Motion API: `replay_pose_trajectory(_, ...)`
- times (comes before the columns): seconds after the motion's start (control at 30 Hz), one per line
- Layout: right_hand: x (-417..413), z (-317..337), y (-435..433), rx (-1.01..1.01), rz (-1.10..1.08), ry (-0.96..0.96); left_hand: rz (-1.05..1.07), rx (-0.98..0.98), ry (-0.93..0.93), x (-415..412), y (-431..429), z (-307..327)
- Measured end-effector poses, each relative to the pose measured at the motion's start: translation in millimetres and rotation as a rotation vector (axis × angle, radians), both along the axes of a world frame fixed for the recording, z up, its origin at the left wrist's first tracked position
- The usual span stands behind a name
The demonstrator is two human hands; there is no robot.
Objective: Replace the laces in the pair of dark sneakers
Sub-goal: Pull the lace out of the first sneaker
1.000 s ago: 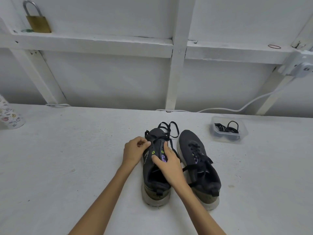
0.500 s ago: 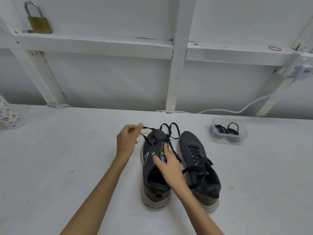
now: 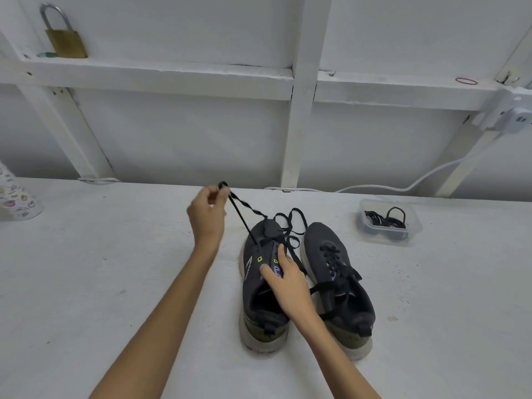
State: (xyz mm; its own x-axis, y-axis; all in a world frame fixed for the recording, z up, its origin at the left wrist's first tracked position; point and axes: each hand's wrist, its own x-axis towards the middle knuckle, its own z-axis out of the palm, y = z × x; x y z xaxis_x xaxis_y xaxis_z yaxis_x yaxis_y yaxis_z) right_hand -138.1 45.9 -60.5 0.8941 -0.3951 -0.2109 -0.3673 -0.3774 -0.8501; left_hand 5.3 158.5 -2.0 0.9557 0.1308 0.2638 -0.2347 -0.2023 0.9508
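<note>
Two dark sneakers stand side by side on the white table, toes pointing away. My left hand (image 3: 207,214) is raised above and left of the left sneaker (image 3: 259,286) and pinches a black lace (image 3: 244,223), which runs taut down to an eyelet on that shoe. More of this lace lies looped past the toe. My right hand (image 3: 288,280) rests on the left sneaker's tongue area, thumb and fingers pressing it down. The right sneaker (image 3: 339,277) is still laced, its lace ends hanging loose.
A clear plastic tub (image 3: 388,223) with coiled black laces sits at the back right. A patterned cup (image 3: 17,197) stands at the far left edge. A white cable (image 3: 374,187) runs along the wall. A brass padlock (image 3: 64,38) sits on the upper ledge.
My left hand has lifted up and away from the left sneaker, drawing the lace out taut through the eyelet. My right hand has stayed on the shoe.
</note>
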Motion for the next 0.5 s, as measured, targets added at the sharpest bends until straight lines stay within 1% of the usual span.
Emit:
replay_pose_trajectory(0.07, 0.1, -0.6, -0.1, -0.013, 0.008, -0.002, 0.017, -0.069, 0.008, 4.9, 3.2, 10.3)
replay_pose_trajectory(0.13, 0.0, -0.2, 0.3, -0.018, 0.014, 0.003, -0.045, -0.062, 0.098, 0.7, 4.1, 1.4)
replay_pose_trajectory(0.23, -0.6, 0.4, 1.6, -0.021, 0.012, -0.010, -0.199, 0.054, 0.349, -20.7, 0.5, -34.8)
replay_pose_trajectory(0.3, 0.1, 0.5, 2.0, -0.032, 0.013, -0.010, -0.293, 0.149, 0.415, -35.8, -4.3, -56.9)
replay_pose_trajectory(0.37, 1.0, -0.1, 1.9, -0.041, 0.012, -0.010, -0.304, 0.222, 0.370, -42.3, -8.4, -68.8)
replay_pose_trajectory(0.43, 1.6, -0.4, 1.2, -0.043, 0.009, -0.005, -0.292, 0.308, 0.281, -39.1, -10.4, -69.2)
replay_pose_trajectory(0.5, 0.6, 0.6, 1.3, -0.038, 0.011, 0.003, -0.260, 0.328, 0.176, -30.9, -10.3, -58.5)
